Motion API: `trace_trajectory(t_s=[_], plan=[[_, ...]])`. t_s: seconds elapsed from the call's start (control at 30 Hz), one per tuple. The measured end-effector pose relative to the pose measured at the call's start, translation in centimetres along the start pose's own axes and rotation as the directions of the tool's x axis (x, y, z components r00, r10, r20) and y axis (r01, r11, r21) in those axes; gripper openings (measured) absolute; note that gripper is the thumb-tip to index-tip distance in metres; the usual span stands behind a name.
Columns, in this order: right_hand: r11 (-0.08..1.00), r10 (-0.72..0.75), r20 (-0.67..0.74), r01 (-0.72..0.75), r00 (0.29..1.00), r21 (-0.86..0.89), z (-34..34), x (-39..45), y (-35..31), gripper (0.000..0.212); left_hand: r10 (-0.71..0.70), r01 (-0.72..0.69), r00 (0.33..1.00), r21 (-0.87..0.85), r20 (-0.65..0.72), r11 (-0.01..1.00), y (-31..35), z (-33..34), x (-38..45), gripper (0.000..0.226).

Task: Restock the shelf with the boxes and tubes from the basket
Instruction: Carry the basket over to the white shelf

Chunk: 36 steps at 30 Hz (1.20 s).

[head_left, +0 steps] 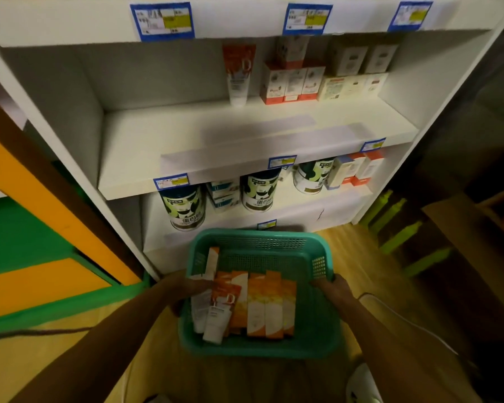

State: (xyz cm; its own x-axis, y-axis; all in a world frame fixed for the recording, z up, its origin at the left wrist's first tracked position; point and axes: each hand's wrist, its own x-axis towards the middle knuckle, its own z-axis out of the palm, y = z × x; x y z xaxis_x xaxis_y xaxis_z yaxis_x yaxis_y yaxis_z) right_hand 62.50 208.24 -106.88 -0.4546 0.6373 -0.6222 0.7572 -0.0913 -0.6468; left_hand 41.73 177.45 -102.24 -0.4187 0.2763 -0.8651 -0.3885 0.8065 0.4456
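Basket (pixel 274 349): teal perforated plastic, lower centre | my left hand (pixel 186 289) and right hand (pixel 333 287) clasp its rims | orange boxes (pixel 269 303), tubes (pixel 216 324) inside | white shelf (pixel 186 146) above, tins (pixel 184 206) beneath.

Single head view, worn on my head, tilted forward and down. Basket (pixel 259 349) close below me; white shelf unit (pixel 245 135) just beyond, facing me

Shop: white shelf (pixel 245 146) with price labels (pixel 162 21), stocked tins (pixel 184 206).
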Motion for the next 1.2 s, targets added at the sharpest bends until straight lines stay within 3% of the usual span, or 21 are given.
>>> trace_trajectory(t_s=[0.07, 0.13, 0.3, 0.4, 0.5, 0.63, 0.73, 0.83, 0.93, 0.97, 1.07, 1.13, 1.2], plan=[[0.999, -0.037, 0.010, 0.037, 0.999, -0.020, 0.3, -0.6, 0.0, 0.023, -0.040, 0.038, 0.999, 0.095, 0.014, 0.995, -0.4, -0.1, 1.6, 0.102], [0.999, -0.032, 0.005, 0.032, 0.999, -0.041, 0.6, -0.6, 0.5, 0.021, -0.049, 0.046, 0.999, 0.159, 0.014, 0.986, -0.9, -0.3, 3.5, 0.112], [0.994, 0.002, 0.033, 0.002, 0.999, -0.106, 0.4, 0.0, 2.3, 0.027, 0.015, -0.032, 0.998, 0.247, 0.068, 0.969, 1.2, 1.4, 1.2, 0.094], [0.996, 0.045, 0.044, -0.042, 0.998, -0.077, 0.1, -1.3, 2.1, 0.017, 0.057, -0.073, 0.996, 0.288, 0.063, 0.955, 1.4, 2.2, 1.3, 0.074], [0.995, 0.094, 0.062, -0.091, 0.994, -0.051, 0.2, -1.2, 3.5, 0.016, 0.169, -0.157, 0.986, 0.409, 0.007, 0.899, -0.6, 1.2, 5.6, 0.085], [0.988, 0.152, 0.077, -0.151, 0.985, -0.016, 0.7, -1.6, 4.3, 0.011, 0.220, -0.218, 0.973, 0.575, 0.066, 0.789, -2.2, 0.1, 10.6, 0.092], [0.983, 0.131, 0.068, -0.121, 0.989, -0.135, 1.3, -1.1, 4.2, 0.034, 0.182, -0.222, 0.975, 0.599, 0.127, 0.769, -0.7, 1.5, 7.7, 0.099], [0.905, 0.050, 0.065, -0.018, 0.997, -0.424, 3.0, -1.7, 3.7, 0.062, 0.215, -0.221, 0.972, 0.668, 0.093, 0.711, 0.8, 3.2, 5.3, 0.068], [0.754, -0.154, -0.042, 0.090, 0.987, -0.651, 6.4, -2.9, 3.5, 0.073, 0.302, -0.251, 0.952, 0.706, 0.055, 0.663, 1.5, 4.4, 5.1, 0.052], [0.745, -0.183, 0.002, 0.140, 0.983, -0.653, 7.8, -2.7, 3.8, 0.068, 0.295, -0.259, 0.953, 0.705, 0.074, 0.660, 1.3, 4.7, 5.8, 0.055], [0.822, -0.045, 0.177, 0.137, 0.983, -0.553, 11.3, -2.2, 5.2, 0.066, 0.271, -0.258, 0.957, 0.726, 0.102, 0.637, 0.0, 5.5, 7.6, 0.068], [0.827, -0.021, 0.178, 0.118, 0.984, -0.550, 12.7, -2.5, 5.7, 0.082, 0.329, -0.312, 0.933, 0.776, 0.144, 0.548, -0.7, 6.4, 8.3, 0.074], [0.759, -0.097, 0.135, 0.161, 0.986, -0.630, 13.5, -2.7, 6.1, 0.095, 0.372, -0.342, 0.907, 0.861, 0.198, 0.377, -1.3, 7.2, 8.9, 0.083]])
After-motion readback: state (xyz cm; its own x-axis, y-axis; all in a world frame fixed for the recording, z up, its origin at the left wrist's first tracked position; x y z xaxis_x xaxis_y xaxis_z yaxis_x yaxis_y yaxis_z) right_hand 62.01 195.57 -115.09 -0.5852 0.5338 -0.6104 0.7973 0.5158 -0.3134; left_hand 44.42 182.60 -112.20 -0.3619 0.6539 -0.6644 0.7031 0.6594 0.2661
